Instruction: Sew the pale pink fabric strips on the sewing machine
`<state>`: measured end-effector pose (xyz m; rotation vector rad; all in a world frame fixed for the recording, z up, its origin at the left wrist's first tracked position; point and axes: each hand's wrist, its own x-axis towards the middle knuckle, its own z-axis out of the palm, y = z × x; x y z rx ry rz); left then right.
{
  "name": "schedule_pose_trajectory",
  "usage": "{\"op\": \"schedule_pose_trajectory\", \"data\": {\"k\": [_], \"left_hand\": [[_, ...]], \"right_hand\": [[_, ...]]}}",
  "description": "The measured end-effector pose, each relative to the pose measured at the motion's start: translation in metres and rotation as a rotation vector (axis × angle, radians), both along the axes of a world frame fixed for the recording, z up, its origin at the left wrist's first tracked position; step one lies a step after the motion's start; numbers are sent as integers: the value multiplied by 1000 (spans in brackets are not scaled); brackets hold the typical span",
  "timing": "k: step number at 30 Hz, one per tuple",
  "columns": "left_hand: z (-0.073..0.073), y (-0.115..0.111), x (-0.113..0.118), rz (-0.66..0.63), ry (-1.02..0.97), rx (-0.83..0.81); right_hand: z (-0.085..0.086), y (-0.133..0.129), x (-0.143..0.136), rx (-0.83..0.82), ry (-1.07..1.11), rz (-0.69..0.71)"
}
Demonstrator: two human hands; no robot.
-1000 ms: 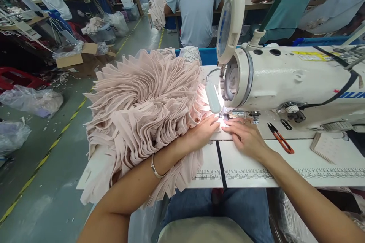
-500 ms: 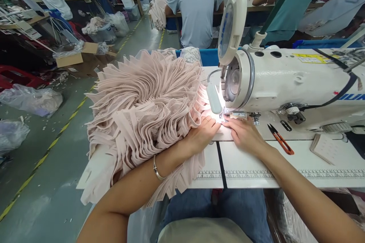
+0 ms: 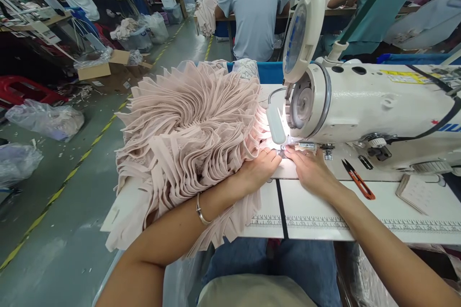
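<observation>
At the lit needle area of a white sewing machine (image 3: 367,100), both hands work close together. My left hand (image 3: 261,170) is closed, fingertips pinching the edge of pale pink fabric (image 3: 264,143) just left of the metal presser foot (image 3: 282,152). My right hand (image 3: 311,170) has its fingers together and pressed down at the right side of the foot; the fabric under them is mostly hidden. A big heap of pleated pink pieces (image 3: 194,119) spreads over the table's left side, partly beneath my left forearm.
Orange-handled thread snips (image 3: 360,182) and a small pad of paper (image 3: 414,194) lie on the table to the right. A ruler strip (image 3: 317,222) runs along the front edge. A round magnifier (image 3: 302,33) stands above the machine head. A person in light blue (image 3: 254,9) sits ahead.
The whole view has shifted slightly, so things appear further right. My right fingertips sit a little further from my left, with more of the presser foot showing between them. The pink heap looks unchanged.
</observation>
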<state>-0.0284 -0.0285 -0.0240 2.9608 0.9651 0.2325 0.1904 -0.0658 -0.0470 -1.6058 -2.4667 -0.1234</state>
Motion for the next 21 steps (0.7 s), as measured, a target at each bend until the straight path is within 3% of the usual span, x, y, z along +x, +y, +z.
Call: {"op": "schedule_pose_trajectory", "data": {"k": [2,6,11,17,21], "left_hand": [[3,-4,1,53,14,17],[10,-14,3,282,78,18],[12,-8,6,294,169,-40],[13,26,13,301,112,-153],[10,35,16,307,99,-205]], "right_hand": [[-1,1,-1,-6,14,-19],[-3,6,-4,-18,2,-150],[-1,13,-7,-80,29,-275],[6,6,-12,20,-54,-191],[8,5,-13,21,-63,-109]]}}
